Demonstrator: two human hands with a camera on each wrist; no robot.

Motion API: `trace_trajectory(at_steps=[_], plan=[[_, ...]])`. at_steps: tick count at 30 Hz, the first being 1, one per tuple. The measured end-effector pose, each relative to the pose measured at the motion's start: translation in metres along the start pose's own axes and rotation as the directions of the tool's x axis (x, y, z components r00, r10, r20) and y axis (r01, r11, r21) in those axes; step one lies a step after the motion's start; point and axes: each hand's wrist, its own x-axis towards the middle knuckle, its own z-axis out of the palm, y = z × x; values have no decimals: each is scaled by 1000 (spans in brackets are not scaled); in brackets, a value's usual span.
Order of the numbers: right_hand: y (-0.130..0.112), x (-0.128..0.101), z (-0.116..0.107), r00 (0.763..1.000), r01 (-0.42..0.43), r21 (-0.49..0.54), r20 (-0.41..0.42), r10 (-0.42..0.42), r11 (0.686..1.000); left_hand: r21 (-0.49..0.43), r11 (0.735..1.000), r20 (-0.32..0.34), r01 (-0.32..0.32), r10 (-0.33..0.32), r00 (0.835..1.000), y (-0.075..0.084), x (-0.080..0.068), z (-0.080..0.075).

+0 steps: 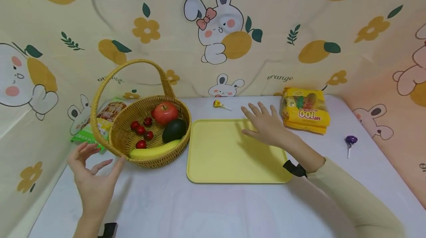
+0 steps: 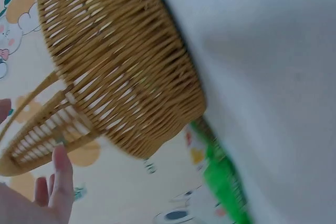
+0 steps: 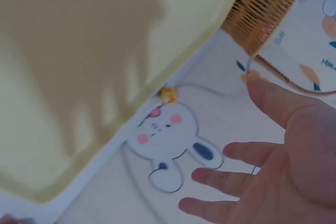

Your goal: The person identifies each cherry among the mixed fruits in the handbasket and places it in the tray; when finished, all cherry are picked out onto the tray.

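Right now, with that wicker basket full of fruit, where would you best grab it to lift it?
Probably by the top of its arched handle, coming from above. The handle stands upright over the wicker basket, clear of the apple and banana, and the load hangs level under it. The left hand is nearest.

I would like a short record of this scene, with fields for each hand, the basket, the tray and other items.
left hand: open, beside the basket, not touching it
right hand: open, fingers spread over the tray's far right corner
basket: wicker, holds apple, avocado, banana, small red fruits
tray: yellow, nothing on it
other items: yellow snack pack, purple lollipop, yellow lollipop, green packet behind the basket
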Motion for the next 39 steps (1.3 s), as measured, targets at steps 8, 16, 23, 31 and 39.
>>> trace_trajectory(at_steps=[8,16,23,31,39], plan=[[-31,45,-9,994,101,79,-40,-98,992,-60,994,113,89,-82,990,-16,-2,5],[-89,105,-31,951,304,214,-116,-285,928,-94,986,165,140,-123,979,-23,1,5],[-163,163,-44,867,422,549,-13,-498,721,-116,985,199,126,-101,975,-29,3,5],[-226,200,-27,727,206,792,268,-632,574,-124,984,201,129,-102,974,-31,2,5],[-240,219,2,617,-57,786,512,-597,615,-123,981,201,151,-124,972,-32,2,5]])
